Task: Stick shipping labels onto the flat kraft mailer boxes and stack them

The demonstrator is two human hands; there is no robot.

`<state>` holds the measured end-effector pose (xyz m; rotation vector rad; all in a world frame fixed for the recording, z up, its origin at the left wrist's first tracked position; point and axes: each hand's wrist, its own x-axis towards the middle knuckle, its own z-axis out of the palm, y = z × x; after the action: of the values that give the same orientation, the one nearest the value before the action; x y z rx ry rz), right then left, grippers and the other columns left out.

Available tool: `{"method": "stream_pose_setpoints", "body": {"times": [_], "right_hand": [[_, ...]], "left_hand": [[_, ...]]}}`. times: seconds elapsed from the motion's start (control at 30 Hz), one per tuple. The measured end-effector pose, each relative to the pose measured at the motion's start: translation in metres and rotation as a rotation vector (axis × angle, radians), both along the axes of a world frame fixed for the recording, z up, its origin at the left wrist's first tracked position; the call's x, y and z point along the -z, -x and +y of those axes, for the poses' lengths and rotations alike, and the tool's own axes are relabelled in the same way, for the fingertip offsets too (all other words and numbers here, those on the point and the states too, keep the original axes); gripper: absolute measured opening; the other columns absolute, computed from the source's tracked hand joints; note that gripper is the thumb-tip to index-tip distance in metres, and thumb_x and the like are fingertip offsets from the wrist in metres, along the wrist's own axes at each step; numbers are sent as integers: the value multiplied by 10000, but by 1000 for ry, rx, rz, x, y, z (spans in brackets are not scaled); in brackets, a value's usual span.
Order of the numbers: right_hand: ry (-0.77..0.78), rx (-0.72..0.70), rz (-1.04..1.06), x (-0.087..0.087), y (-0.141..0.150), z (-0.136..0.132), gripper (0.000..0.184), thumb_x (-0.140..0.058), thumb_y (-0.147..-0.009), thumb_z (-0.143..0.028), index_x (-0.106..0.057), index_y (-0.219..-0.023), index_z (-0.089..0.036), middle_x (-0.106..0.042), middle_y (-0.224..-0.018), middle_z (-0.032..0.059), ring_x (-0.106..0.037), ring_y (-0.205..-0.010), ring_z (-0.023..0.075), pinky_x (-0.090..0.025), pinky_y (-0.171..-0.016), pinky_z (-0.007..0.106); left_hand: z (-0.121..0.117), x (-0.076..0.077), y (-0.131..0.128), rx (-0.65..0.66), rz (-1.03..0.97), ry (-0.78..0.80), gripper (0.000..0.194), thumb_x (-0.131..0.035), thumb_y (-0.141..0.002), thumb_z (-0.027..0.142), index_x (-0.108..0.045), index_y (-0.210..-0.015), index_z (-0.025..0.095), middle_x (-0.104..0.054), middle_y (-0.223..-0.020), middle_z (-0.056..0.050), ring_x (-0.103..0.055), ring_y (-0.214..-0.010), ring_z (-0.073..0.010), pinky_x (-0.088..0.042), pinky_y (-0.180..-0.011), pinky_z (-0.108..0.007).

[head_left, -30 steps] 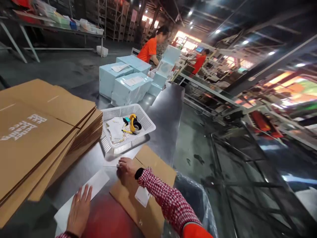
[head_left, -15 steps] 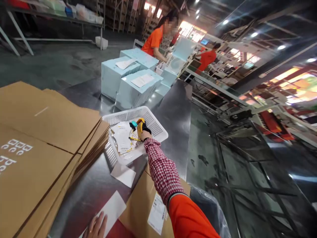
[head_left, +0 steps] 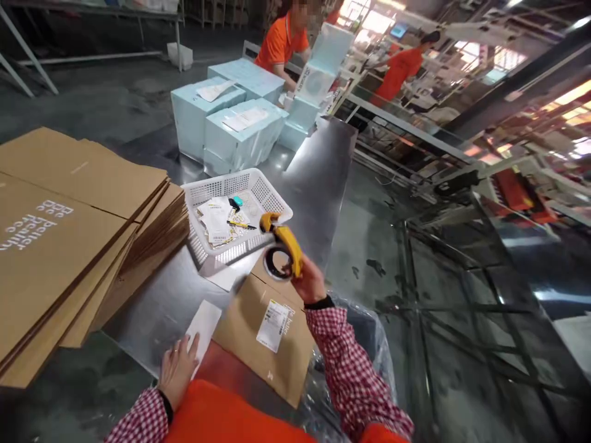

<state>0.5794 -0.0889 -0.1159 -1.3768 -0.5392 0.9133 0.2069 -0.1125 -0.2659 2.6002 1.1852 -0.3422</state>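
Note:
My right hand [head_left: 308,282] grips a yellow tape dispenser [head_left: 282,247] and holds it in the air above the far end of a flat brown carton [head_left: 258,335] that bears a white label [head_left: 274,317]. Just behind the dispenser stands a white plastic basket [head_left: 272,200] with papers, a pen and a small teal item inside. My left hand [head_left: 178,371] lies with fingers spread on a white paper sheet [head_left: 203,324] beside the carton, on the shiny metal table [head_left: 161,307].
A tall stack of flattened cardboard boxes [head_left: 69,227] fills the left. Pale blue boxes [head_left: 231,123] stand at the table's far end, where a person in orange [head_left: 279,43] works; another is further right. A clear plastic bag [head_left: 364,344] hangs at the table's right edge.
My right hand has lifted the yellow tape dispenser out of the basket and drawn it back over the carton. My left hand has stayed on the white sheet.

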Motion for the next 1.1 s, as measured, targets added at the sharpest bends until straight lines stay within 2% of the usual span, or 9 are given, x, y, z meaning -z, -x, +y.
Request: {"method": "stream_pose_setpoints", "body": {"times": [0.13, 0.27, 0.53, 0.6, 0.7, 0.77, 0.83, 0.93, 1.1], "right_hand": [[60, -32, 233, 28, 56, -66, 389, -686, -677, -508, -598, -864, -179, -539, -574, -16, -483, -451, 115, -372, -399, 232], [58, -46, 321, 41, 95, -84, 386, -744, -633, -456, -621, -870, -177, -590, -647, -6, -477, -450, 91, -383, -405, 218], [3, -66, 226, 16, 106, -92, 523, -806, -486, -511, -640, -840, -164, -616, -668, -1, -526, -542, 117, -408, -486, 225], [12, -97, 160, 11, 106, -100, 511, -810, -469, -520, -627, -790, -168, -596, -661, -13, -515, -558, 108, -398, -515, 219], [72, -190, 126, 3, 111, -107, 474, -814, -470, -504, -592, -727, -173, -549, -615, -31, -463, -511, 87, -347, -472, 202], [117, -282, 113, -4, 115, -107, 449, -812, -484, -489, -581, -712, -179, -530, -605, -31, -445, -497, 86, -329, -449, 202], [154, -367, 83, -11, 118, -103, 404, -810, -510, -461, -575, -695, -189, -520, -603, -26, -438, -493, 89, -324, -438, 209], [177, -445, 51, -20, 117, -99, 356, -795, -556, -433, -557, -686, -203, -517, -590, -27, -434, -464, 88, -327, -422, 218], [207, -472, -17, -22, 111, -101, 370, -785, -572, -435, -550, -717, -189, -512, -610, -31, -446, -473, 82, -339, -417, 201]], "left_hand": [[-2, -5, 2, 25, 3, 39, 505, -452, -882, 171, -430, -1385, 142, -549, -1260, -182, -543, -1099, -305, -465, -832, -403], [27, -11, 8, 100, -21, 85, 571, -518, -837, 198, -413, -1397, 164, -510, -1291, -185, -476, -1172, -344, -400, -931, -457], [90, -34, 4, 141, -200, 383, 581, -556, -715, 156, -520, -1293, 112, -585, -1199, -172, -527, -1118, -298, -395, -969, -429], [104, -50, -6, 98, -270, 503, 520, -464, -817, 253, -483, -1314, 102, -578, -1240, -167, -545, -1132, -262, -416, -969, -393], [121, -93, -27, 1, -474, 833, 617, -3, -953, 378, -395, -1379, 164, -551, -1316, -106, -560, -1149, -155, -472, -907, -294], [127, -128, -43, -226, -823, 1518, 641, -164, -936, 548, -497, -1300, 139, -570, -1288, -134, -534, -1185, -227, -459, -937, -351], [129, -156, -56, -344, -913, 1829, 461, -512, -873, 481, -610, -1183, 154, -657, -1146, -110, -608, -1051, -226, -472, -891, -328], [126, -174, -64, -419, -924, 1877, 343, -683, -784, 367, -696, -1031, 128, -717, -903, -94, -655, -811, -174, -494, -763, -272], [123, -168, -64, -415, -909, 1632, 366, -685, -777, 395, -703, -1014, 116, -709, -837, -66, -627, -750, -151, -468, -677, -229]]}}
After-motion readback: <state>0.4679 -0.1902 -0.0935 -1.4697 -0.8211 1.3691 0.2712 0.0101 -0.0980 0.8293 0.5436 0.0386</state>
